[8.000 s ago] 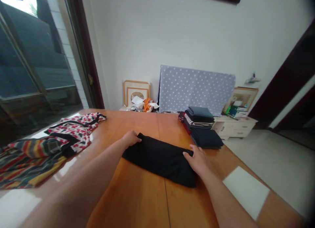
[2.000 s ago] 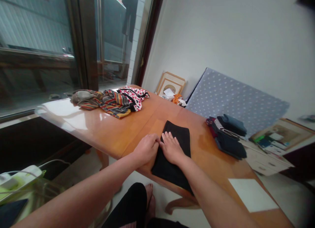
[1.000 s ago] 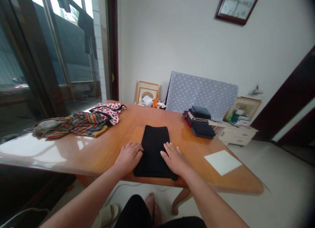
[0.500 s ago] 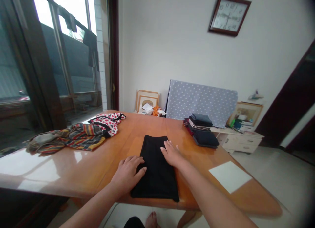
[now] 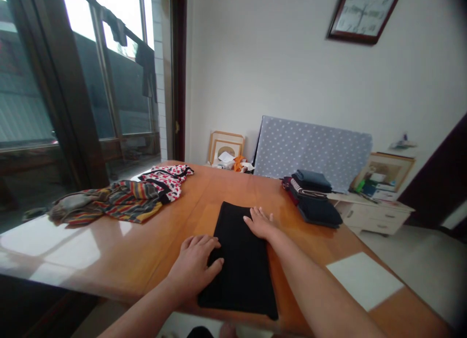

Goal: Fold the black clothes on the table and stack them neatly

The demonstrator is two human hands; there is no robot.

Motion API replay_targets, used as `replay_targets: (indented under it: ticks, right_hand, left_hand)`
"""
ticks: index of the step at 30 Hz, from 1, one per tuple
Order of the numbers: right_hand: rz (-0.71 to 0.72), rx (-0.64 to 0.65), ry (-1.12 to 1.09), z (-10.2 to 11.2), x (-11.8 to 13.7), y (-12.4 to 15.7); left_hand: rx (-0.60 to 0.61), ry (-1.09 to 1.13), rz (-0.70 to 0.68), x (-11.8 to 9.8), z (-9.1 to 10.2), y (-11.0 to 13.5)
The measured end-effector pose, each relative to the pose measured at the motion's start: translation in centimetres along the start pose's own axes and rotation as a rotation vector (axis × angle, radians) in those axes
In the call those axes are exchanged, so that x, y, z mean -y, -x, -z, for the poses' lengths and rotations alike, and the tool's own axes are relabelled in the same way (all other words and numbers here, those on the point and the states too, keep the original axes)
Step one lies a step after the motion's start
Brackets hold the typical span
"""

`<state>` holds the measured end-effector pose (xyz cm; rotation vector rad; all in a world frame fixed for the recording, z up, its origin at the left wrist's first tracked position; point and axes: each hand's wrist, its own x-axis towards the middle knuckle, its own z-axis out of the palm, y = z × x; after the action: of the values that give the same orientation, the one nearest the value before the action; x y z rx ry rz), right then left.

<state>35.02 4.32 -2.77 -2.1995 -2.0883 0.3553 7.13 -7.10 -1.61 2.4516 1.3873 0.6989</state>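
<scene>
A black folded garment (image 5: 241, 265) lies flat as a long rectangle near the front edge of the wooden table (image 5: 164, 255). My left hand (image 5: 199, 257) rests on its left edge, thumb and fingers apart. On its upper right side lies my right hand (image 5: 260, 223), flat with the fingers spread. Neither hand grips the cloth. What kind of garment it is cannot be made out from the folded shape.
To the left lie a striped garment (image 5: 127, 202) and a red, white and black patterned garment (image 5: 171, 177), both loosely crumpled. A stack of folded clothes (image 5: 314, 197) stands at the back right. A white sheet (image 5: 365, 279) lies near the right edge.
The whole view has shifted slightly, so the table contents appear a little further right. Both hands keep nearly the same places on the black garment.
</scene>
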Motion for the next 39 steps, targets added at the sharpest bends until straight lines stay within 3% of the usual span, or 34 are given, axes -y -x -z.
replay_targets:
  ticks: [7, 12, 19, 23, 27, 31, 35, 39]
  right_hand:
    - [-0.032, -0.013, -0.017, -0.1, -0.8, 1.3]
    - [0.029, -0.120, -0.078, 0.2, -1.5, 3.8]
    - [0.202, -0.283, -0.281, 0.0, -3.8, 12.6]
    - [0.182, -0.290, -0.278, -1.1, -5.2, 17.9]
    - [0.212, -0.271, -0.264, -2.1, -6.0, 21.3]
    - [0.286, -0.261, -0.289, -2.5, -5.7, 22.9]
    - [0.352, -0.272, -0.308, -2.8, -4.9, 23.3]
    - [0.377, -0.287, -0.296, -3.0, -4.5, 23.6]
  left_hand:
    - [0.002, -0.003, -0.024, -0.1, 0.1, -0.1]
    - [0.002, -0.001, -0.035, -0.1, 0.0, 0.0]
    - [0.012, -0.020, -0.032, -0.1, -0.2, 0.0]
    - [0.027, -0.028, -0.041, -0.2, -0.2, 0.1]
    - [0.007, -0.046, -0.060, -0.1, -0.1, 0.2]
    - [-0.006, -0.005, -0.208, -1.0, -0.1, 0.6]
    - [0.033, 0.114, -0.369, -3.3, -0.8, 1.7]
    - [0.085, 0.128, -0.411, -5.2, -1.7, 3.2]
